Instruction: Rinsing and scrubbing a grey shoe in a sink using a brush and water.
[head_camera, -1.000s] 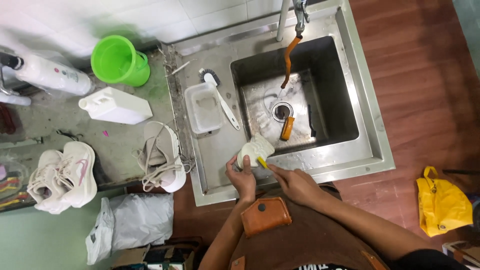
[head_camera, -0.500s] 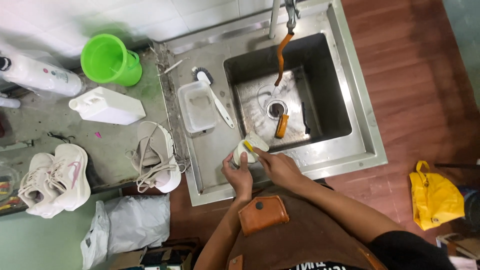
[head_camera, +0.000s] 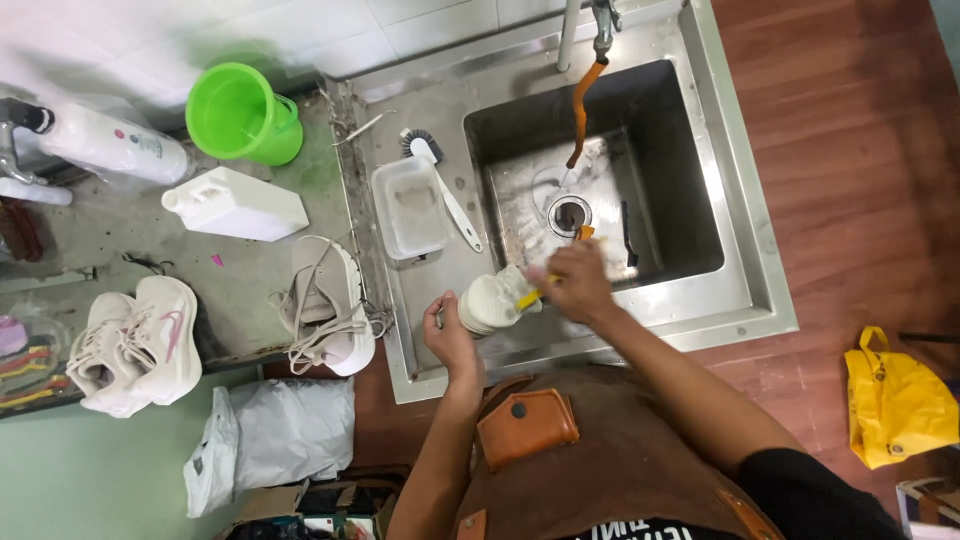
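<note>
Seen from overhead, a stainless-steel sink unit (head_camera: 700, 320) stands against a white tiled wall (head_camera: 300, 30), with reddish wood flooring (head_camera: 850, 150) to one side and a stained grey concrete floor (head_camera: 250, 270) to the other. A person in a brown leather apron (head_camera: 600, 470) leans over the unit's front edge. An orange hose (head_camera: 582, 110) hangs from the tap into the basin.

On the concrete floor sit a bright green bucket (head_camera: 240, 112), a white rectangular jug (head_camera: 238, 205) lying flat, and a white spray bottle (head_camera: 100, 145) with a small printed label, on its side near the wall. A pair of white trainers (head_camera: 135, 345) lies beside a single white trainer (head_camera: 328, 305) with loose laces. A white plastic bag (head_camera: 270, 435) slumps below them, and a yellow bag (head_camera: 895, 400) rests on the wood flooring.

On the drainboard, a clear plastic tub (head_camera: 408, 207) sits next to a white long-handled brush (head_camera: 445, 190).

The left hand (head_camera: 450, 335), arm reaching up from the apron, grips the near end of a white shoe (head_camera: 492, 300) held at the basin's front rim. The right hand (head_camera: 575, 285), arm stretched diagonally across, is closed around a small yellow-handled brush (head_camera: 528, 297) pressed against the shoe.
</note>
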